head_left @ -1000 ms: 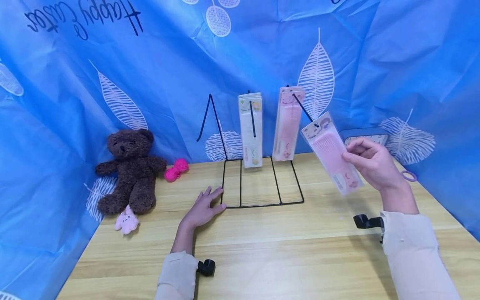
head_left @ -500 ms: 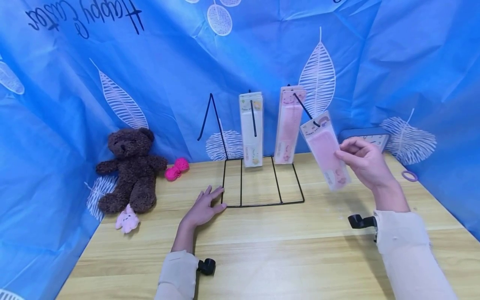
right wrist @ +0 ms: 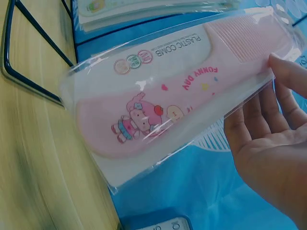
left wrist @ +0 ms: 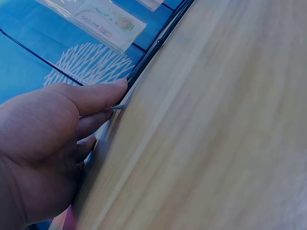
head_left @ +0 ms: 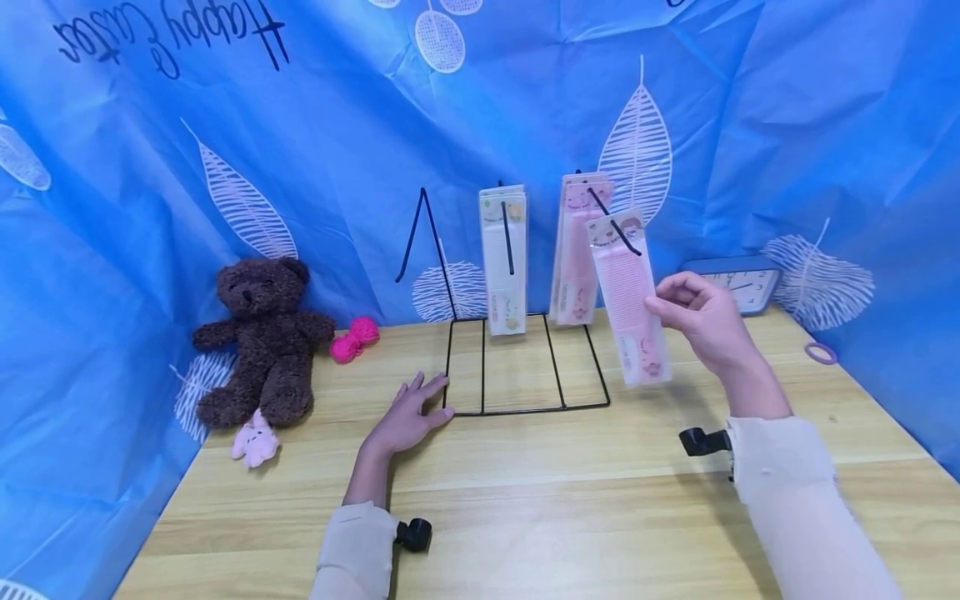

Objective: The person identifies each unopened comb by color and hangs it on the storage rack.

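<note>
A black wire display rack [head_left: 540,410] stands on the table with several upright hooks. My right hand [head_left: 708,321] pinches the right edge of a packaged pink comb [right wrist: 163,96] between thumb and fingers. The top of this package overlaps the right hook, whose tip shows in front of it. Farther back on that hook hang more packaged pink combs [head_left: 577,258]. Packaged white combs [head_left: 504,267] hang on the middle hook. At the rack's front left corner, my left hand [head_left: 405,421] rests with fingers extended, thumb and fingertips touching the base wire [left wrist: 144,62].
A brown teddy bear [head_left: 264,342] sits at the left, with a small pink plush [head_left: 255,440] by its foot and a bright pink bow-like item [head_left: 354,339] beside it. A blue-framed clock [head_left: 742,282] and a purple ring [head_left: 821,353] are at the right. Blue cloth [head_left: 360,167] hangs behind.
My right hand has moved left, bringing the pink comb package closer to the rack and more upright, farther along the hook. The left hand stays in place.
</note>
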`<state>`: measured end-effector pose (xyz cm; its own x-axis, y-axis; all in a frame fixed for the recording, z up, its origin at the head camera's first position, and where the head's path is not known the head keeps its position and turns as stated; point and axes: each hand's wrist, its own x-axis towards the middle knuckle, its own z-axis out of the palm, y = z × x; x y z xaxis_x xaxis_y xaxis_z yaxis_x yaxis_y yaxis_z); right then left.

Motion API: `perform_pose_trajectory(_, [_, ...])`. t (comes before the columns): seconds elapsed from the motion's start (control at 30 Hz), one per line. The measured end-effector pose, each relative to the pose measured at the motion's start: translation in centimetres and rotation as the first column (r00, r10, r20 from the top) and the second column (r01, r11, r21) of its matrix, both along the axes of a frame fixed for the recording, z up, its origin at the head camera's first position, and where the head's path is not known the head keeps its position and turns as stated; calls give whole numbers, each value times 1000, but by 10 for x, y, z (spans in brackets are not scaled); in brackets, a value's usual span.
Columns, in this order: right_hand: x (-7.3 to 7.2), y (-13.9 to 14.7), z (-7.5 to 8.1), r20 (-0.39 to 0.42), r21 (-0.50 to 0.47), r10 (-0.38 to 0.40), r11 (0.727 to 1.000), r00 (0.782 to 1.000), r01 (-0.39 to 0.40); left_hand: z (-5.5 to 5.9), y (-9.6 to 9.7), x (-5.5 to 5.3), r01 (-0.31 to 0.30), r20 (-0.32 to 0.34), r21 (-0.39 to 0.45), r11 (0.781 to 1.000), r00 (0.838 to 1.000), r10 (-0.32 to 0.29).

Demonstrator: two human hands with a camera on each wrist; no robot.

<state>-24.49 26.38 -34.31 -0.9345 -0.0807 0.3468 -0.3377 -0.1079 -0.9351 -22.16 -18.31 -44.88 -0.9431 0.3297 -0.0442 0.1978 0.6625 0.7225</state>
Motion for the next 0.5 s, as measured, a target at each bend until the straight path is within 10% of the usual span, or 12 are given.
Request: perform_pose_trajectory(0.5, [-22, -32, 0, 113, 166, -219, 966, 969, 199, 2, 0, 0, 2, 3, -6, 1000, 1000, -2])
